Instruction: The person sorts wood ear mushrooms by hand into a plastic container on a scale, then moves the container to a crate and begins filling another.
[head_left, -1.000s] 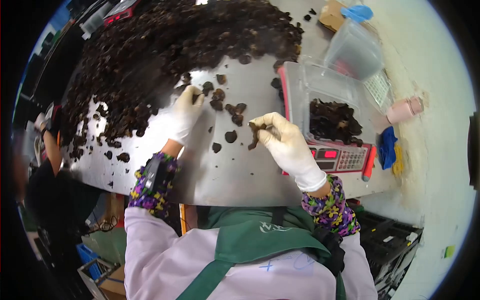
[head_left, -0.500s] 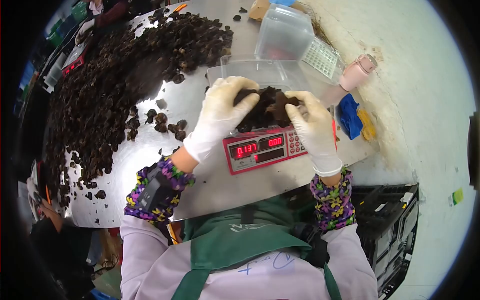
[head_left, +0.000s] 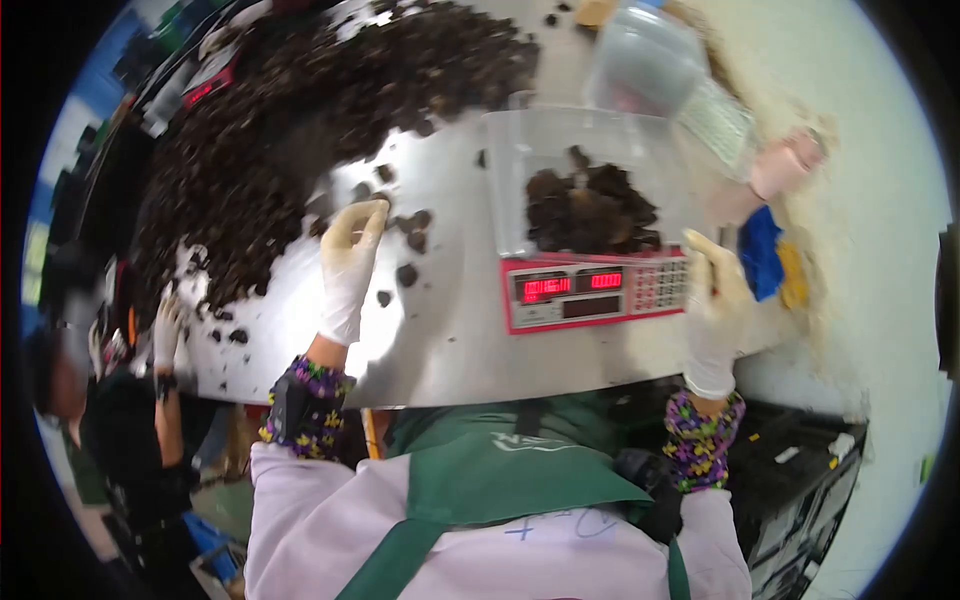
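Dark, crinkled pieces that look like wood ear mushrooms [head_left: 590,210] lie heaped in a clear plastic tub [head_left: 508,190]. The tub rests on a red and white digital scale [head_left: 565,308], whose red digits are smeared. My left hand [head_left: 352,262], in a white glove, is left of the tub by the loose pieces [head_left: 412,228]. Its thumb and fingers are pinched together, with a bit of brown at the tips. My right hand [head_left: 715,305], gloved too, hovers beside the scale's right end. Its fingers are curled with a brown spot among them; I cannot tell what either hand holds.
A large pile of the same dark pieces [head_left: 250,150] covers the table's left and back. Behind the tub stand another clear container [head_left: 645,60] and a pink bottle [head_left: 788,165]; blue cloth [head_left: 760,255] lies at right. A co-worker's gloved hand [head_left: 167,330] is at left.
Both hands have left the tub: the left moved left to the loose pieces, the right moved right beside the scale. The heap in the tub is now uncovered. The view has shifted.
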